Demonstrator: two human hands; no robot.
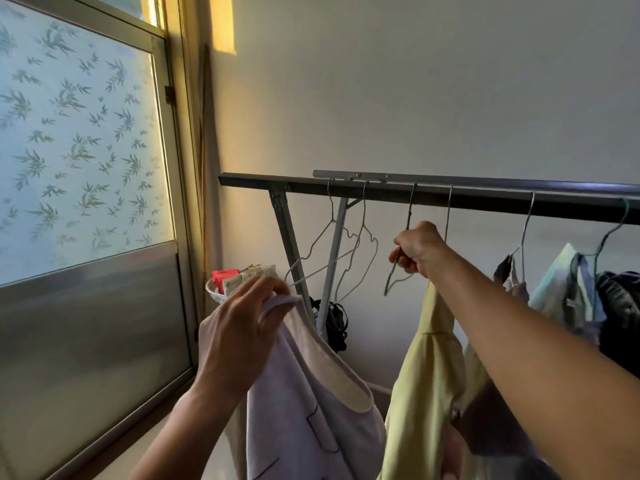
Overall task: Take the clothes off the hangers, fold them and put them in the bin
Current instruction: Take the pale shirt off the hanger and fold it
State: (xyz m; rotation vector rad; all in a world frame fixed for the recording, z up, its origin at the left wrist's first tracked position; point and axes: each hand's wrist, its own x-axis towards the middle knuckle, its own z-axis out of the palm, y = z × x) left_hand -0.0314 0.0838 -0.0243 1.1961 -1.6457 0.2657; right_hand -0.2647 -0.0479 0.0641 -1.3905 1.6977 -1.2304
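Frosted window [79, 150] at left, rail [381, 190] mid-frame: your left hand [239, 327] pinches the lilac top [311, 410], your right hand [420, 249] grips the hanger [390, 277]; tugging could snag or drop the yellow shirt [422, 375].

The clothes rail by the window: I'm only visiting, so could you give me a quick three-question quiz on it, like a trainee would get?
1. True or false: the left hand holds the lilac top by its shoulder.
2. What does the right hand grip, just below the rail?
A. a wire hanger
B. a clothes peg
C. a broom
3. Fill the gap: the garment hanging under the right hand is pale ____.

Key: 1 true; 2 A; 3 yellow.
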